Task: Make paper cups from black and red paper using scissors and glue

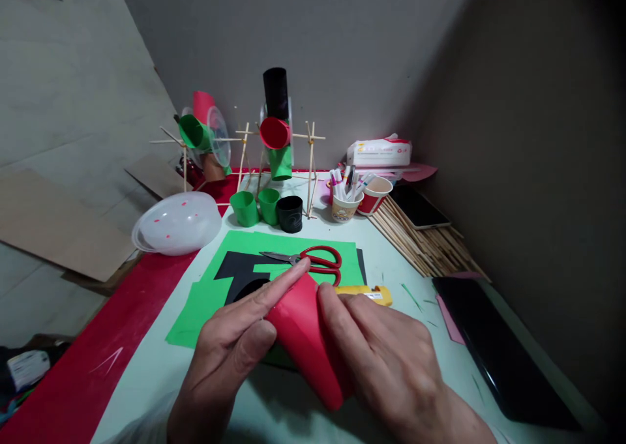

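Note:
Between my hands is a rolled piece of red paper (309,340), bent into a tube shape and tilted over the near part of the table. My left hand (235,343) presses along its left edge, thumb and fingers against the paper. On the other side, my right hand (386,346) grips the roll with its fingers wrapped round it. Just beyond lie red-handled scissors (320,259) on green paper sheets (195,313) and black paper (239,268). A yellow tool (379,295), perhaps a cutter, sits partly hidden behind my right hand.
Green paper cups (244,209) and a black one (290,214) stand beyond the sheets. Behind them are stick frames with paper tubes (275,95). A plastic lid (178,223) lies left; a pen cup (346,208), wooden sticks (415,242) and a black tablet-like slab (503,346) lie right.

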Action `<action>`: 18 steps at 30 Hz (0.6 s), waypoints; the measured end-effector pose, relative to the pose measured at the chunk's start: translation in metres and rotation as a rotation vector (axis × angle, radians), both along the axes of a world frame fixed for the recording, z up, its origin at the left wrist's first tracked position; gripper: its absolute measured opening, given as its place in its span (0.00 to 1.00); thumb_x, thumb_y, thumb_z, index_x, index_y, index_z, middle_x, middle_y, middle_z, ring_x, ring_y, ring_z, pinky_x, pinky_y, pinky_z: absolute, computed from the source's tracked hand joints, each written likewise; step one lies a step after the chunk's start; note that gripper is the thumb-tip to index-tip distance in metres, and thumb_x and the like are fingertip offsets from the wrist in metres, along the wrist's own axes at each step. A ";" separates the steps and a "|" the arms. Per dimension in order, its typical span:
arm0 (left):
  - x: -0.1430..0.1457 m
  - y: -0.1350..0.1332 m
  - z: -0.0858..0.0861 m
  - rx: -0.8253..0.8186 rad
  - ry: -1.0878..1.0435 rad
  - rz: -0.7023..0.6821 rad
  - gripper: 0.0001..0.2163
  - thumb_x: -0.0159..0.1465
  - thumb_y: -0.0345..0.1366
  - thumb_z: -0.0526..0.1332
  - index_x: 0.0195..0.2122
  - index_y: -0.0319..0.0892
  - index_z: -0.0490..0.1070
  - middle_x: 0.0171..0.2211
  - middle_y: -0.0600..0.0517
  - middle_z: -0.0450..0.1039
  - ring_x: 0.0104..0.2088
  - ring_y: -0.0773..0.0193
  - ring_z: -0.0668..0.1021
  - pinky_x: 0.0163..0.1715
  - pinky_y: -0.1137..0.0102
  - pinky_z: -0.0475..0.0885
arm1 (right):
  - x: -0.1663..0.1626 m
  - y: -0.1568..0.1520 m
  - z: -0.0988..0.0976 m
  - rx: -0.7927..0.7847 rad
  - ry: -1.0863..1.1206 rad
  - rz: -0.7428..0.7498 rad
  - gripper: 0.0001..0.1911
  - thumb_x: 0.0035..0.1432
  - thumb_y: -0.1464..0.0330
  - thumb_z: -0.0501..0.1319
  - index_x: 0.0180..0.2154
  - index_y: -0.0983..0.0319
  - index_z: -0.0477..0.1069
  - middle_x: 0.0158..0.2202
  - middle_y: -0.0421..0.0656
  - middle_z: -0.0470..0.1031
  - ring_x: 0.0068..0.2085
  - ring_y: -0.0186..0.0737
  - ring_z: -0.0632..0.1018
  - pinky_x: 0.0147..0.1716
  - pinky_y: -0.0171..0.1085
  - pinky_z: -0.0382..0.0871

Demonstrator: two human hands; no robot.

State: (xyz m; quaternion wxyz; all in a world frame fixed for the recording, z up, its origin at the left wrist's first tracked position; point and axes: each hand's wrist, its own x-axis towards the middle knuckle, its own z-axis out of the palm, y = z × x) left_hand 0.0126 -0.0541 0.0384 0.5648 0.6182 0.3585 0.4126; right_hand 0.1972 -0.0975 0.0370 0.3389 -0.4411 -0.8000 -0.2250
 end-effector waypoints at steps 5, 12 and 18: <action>0.005 -0.003 -0.004 -0.143 -0.090 0.072 0.17 0.66 0.48 0.64 0.53 0.52 0.80 0.60 0.50 0.76 0.63 0.46 0.74 0.66 0.56 0.64 | -0.001 -0.001 -0.001 0.024 -0.015 0.002 0.15 0.65 0.80 0.52 0.51 0.80 0.68 0.25 0.52 0.78 0.23 0.47 0.78 0.19 0.40 0.72; 0.008 -0.005 -0.003 -0.219 -0.142 0.076 0.17 0.67 0.45 0.64 0.55 0.48 0.78 0.58 0.48 0.77 0.63 0.44 0.73 0.65 0.56 0.67 | -0.001 0.001 -0.002 0.039 0.030 0.042 0.15 0.64 0.80 0.51 0.51 0.80 0.68 0.24 0.50 0.77 0.22 0.44 0.76 0.20 0.40 0.71; 0.008 -0.004 -0.005 -0.260 -0.201 0.008 0.15 0.69 0.42 0.62 0.55 0.50 0.78 0.61 0.51 0.74 0.68 0.48 0.67 0.70 0.57 0.59 | -0.004 0.003 -0.004 0.035 0.042 -0.011 0.15 0.66 0.80 0.48 0.49 0.76 0.69 0.25 0.47 0.77 0.23 0.42 0.76 0.20 0.38 0.70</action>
